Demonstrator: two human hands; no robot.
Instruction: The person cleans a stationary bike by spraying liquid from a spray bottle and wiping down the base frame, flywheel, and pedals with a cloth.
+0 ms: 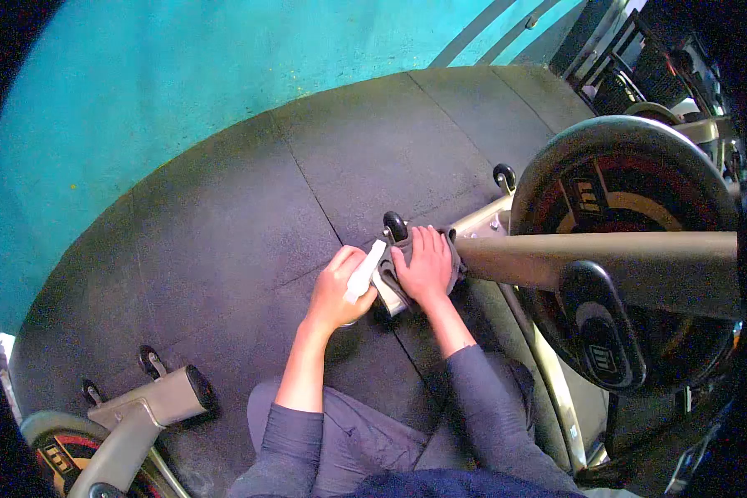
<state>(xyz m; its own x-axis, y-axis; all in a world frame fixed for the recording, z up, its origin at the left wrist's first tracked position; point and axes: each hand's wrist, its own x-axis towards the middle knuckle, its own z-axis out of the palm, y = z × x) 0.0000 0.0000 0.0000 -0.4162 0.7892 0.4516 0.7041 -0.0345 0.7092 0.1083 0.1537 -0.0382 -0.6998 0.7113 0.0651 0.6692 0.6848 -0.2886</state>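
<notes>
My left hand is closed around what looks like a spray bottle, its white head pointing up and away from me. Most of the bottle's body is hidden by the fingers. Just to the right, my right hand presses a dark grey cloth onto the end of an exercise bike's foot bar, with the fingers curled over it. A black caster wheel sticks out beyond the cloth. The bike's thick beam runs from there to the right.
The bike's large flywheel housing stands at the right, with another caster behind. At lower left is a second bike's foot bar with wheels. Dark rubber tiles cover the floor up to a turquoise wall.
</notes>
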